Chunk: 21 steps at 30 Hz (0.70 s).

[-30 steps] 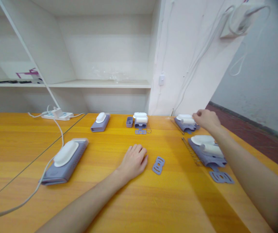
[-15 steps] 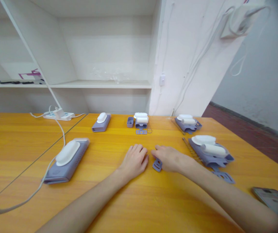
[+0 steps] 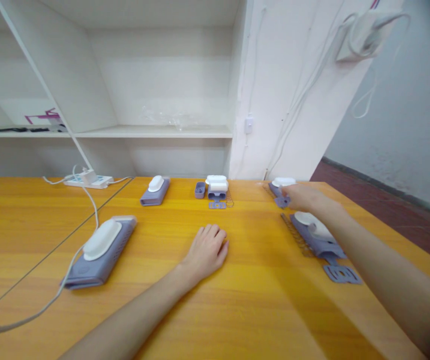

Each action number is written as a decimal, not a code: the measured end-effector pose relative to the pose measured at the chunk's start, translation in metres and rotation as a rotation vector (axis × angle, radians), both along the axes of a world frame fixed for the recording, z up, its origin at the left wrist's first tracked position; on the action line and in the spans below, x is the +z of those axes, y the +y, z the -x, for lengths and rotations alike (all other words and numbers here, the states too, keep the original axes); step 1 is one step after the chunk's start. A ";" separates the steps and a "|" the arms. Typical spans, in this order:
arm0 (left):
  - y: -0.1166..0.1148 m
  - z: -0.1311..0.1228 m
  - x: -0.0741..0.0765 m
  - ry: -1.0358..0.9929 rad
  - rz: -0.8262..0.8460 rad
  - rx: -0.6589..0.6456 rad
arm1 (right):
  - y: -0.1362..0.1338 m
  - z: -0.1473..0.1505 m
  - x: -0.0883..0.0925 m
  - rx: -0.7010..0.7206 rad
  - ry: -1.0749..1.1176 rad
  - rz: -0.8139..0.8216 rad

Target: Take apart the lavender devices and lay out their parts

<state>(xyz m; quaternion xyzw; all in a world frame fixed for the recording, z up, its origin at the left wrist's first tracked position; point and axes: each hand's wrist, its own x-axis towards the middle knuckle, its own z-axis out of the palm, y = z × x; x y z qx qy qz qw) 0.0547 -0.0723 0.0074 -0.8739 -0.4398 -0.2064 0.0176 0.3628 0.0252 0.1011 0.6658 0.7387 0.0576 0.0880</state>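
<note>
My left hand lies flat on the orange table, fingers stretched forward and holding nothing. My right hand reaches to the far right, its fingers pinched on a small flat purple plate. It holds the plate at the front of the far pile of purple and white parts. A nearer pile of a purple housing and white pieces lies under my right forearm, with a coil spring and another flat purple plate beside it.
A large purple unit with a white top and a grey cable lies at the left. A smaller one and a parts group with a small purple cup lie at the back. A power strip sits below white shelves.
My right hand came back from the far pile, took the flat purple plate lying by my left hand, and carried it out to the far right pile. My left hand stayed still.
</note>
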 end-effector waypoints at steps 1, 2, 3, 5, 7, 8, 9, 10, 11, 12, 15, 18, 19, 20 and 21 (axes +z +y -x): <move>0.000 0.000 0.000 0.003 0.001 -0.002 | 0.005 -0.011 0.001 -0.034 -0.002 0.006; 0.000 0.000 0.000 0.005 0.002 -0.004 | 0.010 -0.020 0.002 -0.070 -0.004 0.011; 0.000 0.000 0.001 0.006 0.003 -0.005 | 0.014 -0.027 0.002 -0.103 -0.004 0.018; -0.001 0.000 0.001 0.008 0.006 -0.004 | 0.019 -0.037 0.003 -0.156 0.001 0.038; -0.001 0.000 0.002 0.007 0.007 -0.001 | 0.021 -0.041 0.004 -0.203 0.012 0.063; -0.001 0.000 0.002 0.007 0.008 0.001 | 0.021 -0.042 0.005 -0.227 0.019 0.073; -0.002 0.000 0.002 0.007 0.008 0.001 | 0.021 -0.042 0.006 -0.249 0.027 0.077; -0.002 0.000 0.002 0.006 0.008 0.001 | 0.020 -0.042 0.008 -0.265 0.035 0.072; -0.002 0.000 0.001 0.005 0.008 0.000 | 0.019 -0.042 0.010 -0.273 0.043 0.059; -0.001 0.000 0.001 0.003 0.007 0.000 | 0.017 -0.041 0.012 -0.274 0.050 0.039; 0.000 0.000 0.000 -0.001 0.004 0.000 | 0.010 -0.034 0.019 -0.237 0.063 -0.040; 0.000 0.000 0.000 -0.004 0.002 0.000 | -0.006 -0.012 0.026 -0.131 0.075 -0.155; 0.000 0.000 0.000 -0.005 0.001 0.000 | -0.015 -0.001 0.027 -0.090 0.081 -0.184; 0.001 0.000 0.000 -0.005 0.000 -0.002 | -0.026 0.011 0.027 -0.044 0.090 -0.227; 0.001 0.000 0.000 -0.006 0.000 -0.002 | -0.038 0.025 0.025 0.048 0.122 -0.320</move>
